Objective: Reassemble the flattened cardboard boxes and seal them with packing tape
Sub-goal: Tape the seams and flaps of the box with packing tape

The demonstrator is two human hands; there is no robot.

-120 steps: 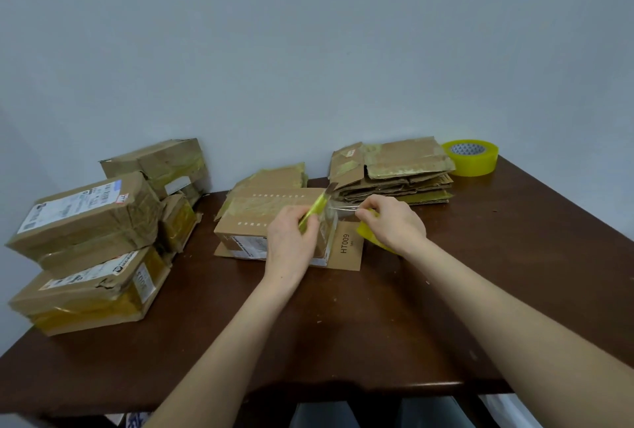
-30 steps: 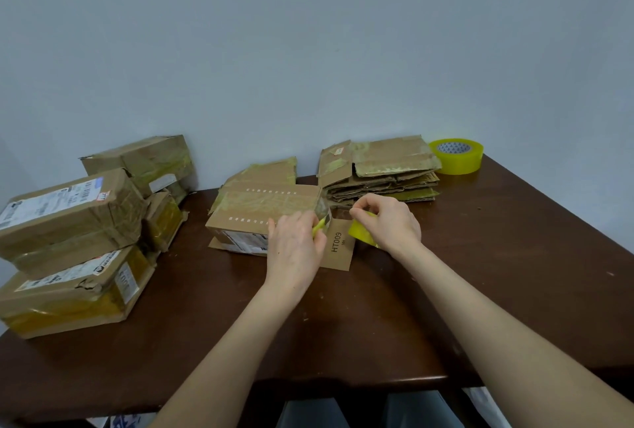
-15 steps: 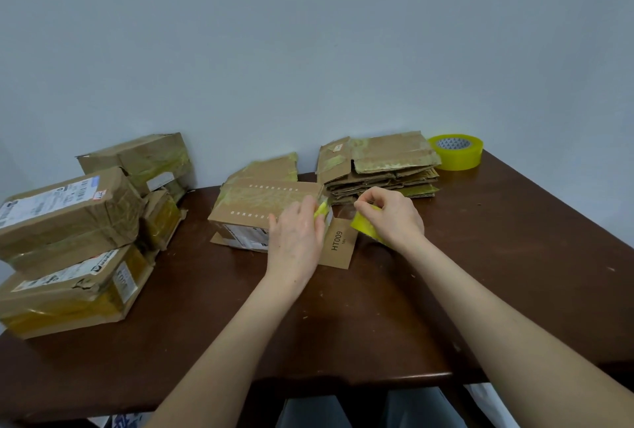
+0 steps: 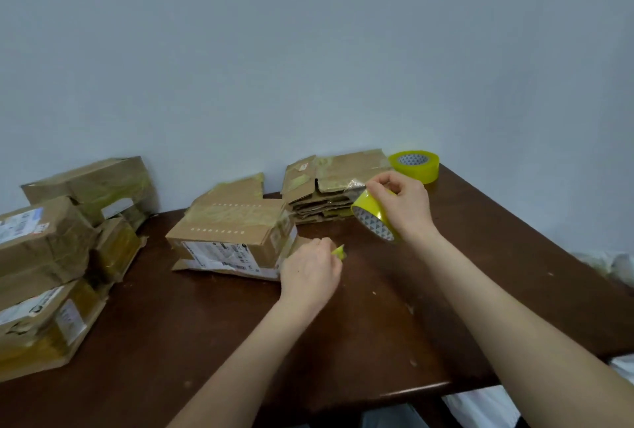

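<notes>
Tape [image 4: 357,184] seems thin and clingy: right hand [image 4: 403,210] grips the yellow packing-tape roll [image 4: 372,218], pinching its free end; left hand [image 4: 310,273] clasps a small yellow tool [image 4: 339,252].

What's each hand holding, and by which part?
Right hand grips a tape roll by its rim. Left hand pinches a yellow tool; its held end is hidden.

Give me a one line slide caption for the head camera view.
Right hand holds a yellow tape roll above the table; left hand grips a small yellow tool beside the taped box.
</notes>
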